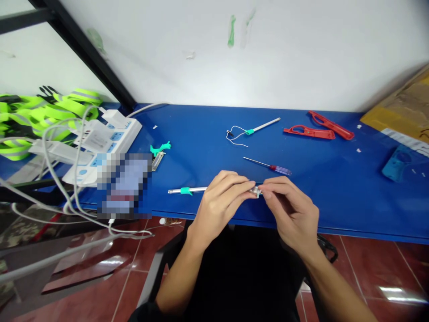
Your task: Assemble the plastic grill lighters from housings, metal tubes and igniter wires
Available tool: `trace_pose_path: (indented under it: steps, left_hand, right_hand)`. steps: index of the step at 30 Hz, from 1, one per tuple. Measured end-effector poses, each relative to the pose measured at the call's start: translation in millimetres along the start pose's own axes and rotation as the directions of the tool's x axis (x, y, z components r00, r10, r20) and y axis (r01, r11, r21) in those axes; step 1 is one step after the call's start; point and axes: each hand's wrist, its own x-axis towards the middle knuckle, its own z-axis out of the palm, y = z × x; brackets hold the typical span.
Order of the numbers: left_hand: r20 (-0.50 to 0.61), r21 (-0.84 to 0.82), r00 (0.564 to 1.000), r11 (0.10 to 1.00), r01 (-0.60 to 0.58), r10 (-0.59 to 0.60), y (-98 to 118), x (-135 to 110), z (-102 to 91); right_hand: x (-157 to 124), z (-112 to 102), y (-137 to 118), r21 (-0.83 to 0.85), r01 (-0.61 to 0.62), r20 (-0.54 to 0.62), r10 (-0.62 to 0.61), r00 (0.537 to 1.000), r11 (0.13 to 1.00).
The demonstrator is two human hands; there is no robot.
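My left hand (221,203) is closed around a small clear-and-metal part (256,191), whose end shows between both hands. My right hand (293,210) pinches at that same end with thumb and fingers. A slim metal tube (199,189) with a green sleeve (186,191) sticks out to the left from behind my left hand; whether it joins the held part is hidden. Just beyond my hands lies a screwdriver (279,169) with a clear purple-and-red handle. A second metal tube (268,124) with a green end and thin white wires (236,134) rests farther back.
On the blue table (201,147) are two red handle shells (310,132), a blue plastic piece (397,163), and a green part (161,147) beside a small clear piece (157,162). Left stand a power strip (122,138) with cables and a blurred phone-like device (125,185). A cardboard box (402,103) sits right.
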Motion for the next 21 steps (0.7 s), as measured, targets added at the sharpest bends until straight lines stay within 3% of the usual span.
trace_pose_path:
  steps: [14, 21]
  left_hand:
    - [-0.046, -0.010, 0.998, 0.999, -0.051, 0.051, -1.7, 0.5, 1.2]
    - [-0.029, -0.028, 0.998, 0.998, -0.058, 0.057, 0.6, 0.6, 0.8]
  right_hand:
    - [-3.5, -1.1, 4.7, 0.073, 0.100, 0.037, -0.103, 0.994, 0.992]
    - [-2.0, 0.1, 7.0, 0.232, -0.065, 0.028, 0.060, 0.998, 0.971]
